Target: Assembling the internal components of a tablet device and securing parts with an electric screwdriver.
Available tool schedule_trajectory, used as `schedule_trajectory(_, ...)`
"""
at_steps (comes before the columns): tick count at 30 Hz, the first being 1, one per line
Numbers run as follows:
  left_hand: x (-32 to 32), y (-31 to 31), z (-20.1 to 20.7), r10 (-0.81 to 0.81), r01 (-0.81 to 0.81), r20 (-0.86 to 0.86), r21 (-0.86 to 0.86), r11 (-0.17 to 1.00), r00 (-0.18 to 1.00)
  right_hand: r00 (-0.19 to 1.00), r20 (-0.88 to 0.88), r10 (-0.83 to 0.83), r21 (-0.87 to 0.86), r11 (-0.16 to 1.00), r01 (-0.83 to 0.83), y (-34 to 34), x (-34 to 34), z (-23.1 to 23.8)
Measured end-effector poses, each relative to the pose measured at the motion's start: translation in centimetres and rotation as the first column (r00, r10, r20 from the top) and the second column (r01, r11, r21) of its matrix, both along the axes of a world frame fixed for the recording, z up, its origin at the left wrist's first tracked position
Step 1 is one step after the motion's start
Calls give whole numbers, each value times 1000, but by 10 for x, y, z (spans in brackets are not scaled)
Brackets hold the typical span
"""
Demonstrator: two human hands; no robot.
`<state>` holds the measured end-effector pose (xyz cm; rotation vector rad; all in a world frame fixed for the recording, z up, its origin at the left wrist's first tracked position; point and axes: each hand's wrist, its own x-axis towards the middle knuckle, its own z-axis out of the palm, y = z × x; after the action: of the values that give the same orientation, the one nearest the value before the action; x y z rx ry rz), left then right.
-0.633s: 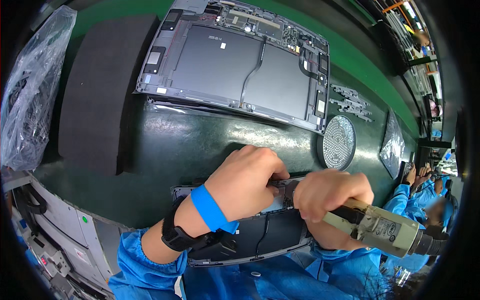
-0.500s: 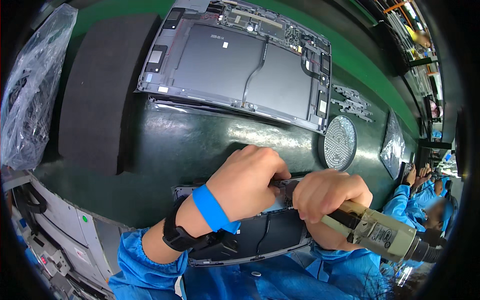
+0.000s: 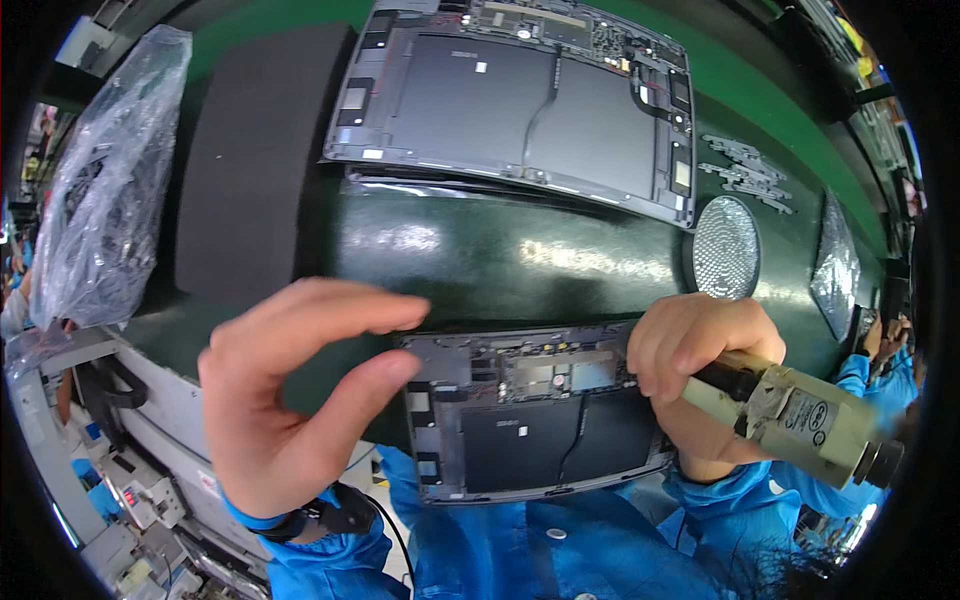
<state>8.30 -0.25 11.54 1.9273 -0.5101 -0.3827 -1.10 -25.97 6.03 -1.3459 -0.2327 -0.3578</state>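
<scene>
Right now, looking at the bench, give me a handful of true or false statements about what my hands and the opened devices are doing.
1. The right hand grips a cream-coloured electric screwdriver. True.
2. The left hand presses flat on the near opened device. False: it is raised, fingers spread, holding nothing.
3. A second opened device lies farther back on the green mat. True.
4. The dark foam pad lies right of the round mesh disc. False: it lies far left.
5. A plastic bag sits at the left. True.
</scene>
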Motion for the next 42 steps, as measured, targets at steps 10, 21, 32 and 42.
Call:
schedule_trajectory(10, -111, 33, -84, 137, -178, 209, 190, 966, 968, 999, -30, 26, 270, 963, -17, -18, -7, 20)
schedule_trajectory(21, -129, 1, -86, -73, -73, 377, 360, 930, 924, 994, 94, -56, 159, 986, 41, 10, -19, 34)
schedule_trajectory(32, -135, -1, -97, 10, -127, 380, 285, 950, 925, 993, 81, 86, -110, 991, -77, 90, -10, 22)
schedule_trajectory(42, -139, -5, -106, 88, -191, 395, 230, 954, 915, 962, 80, 260, -284, 931, -229, 86, -9, 11)
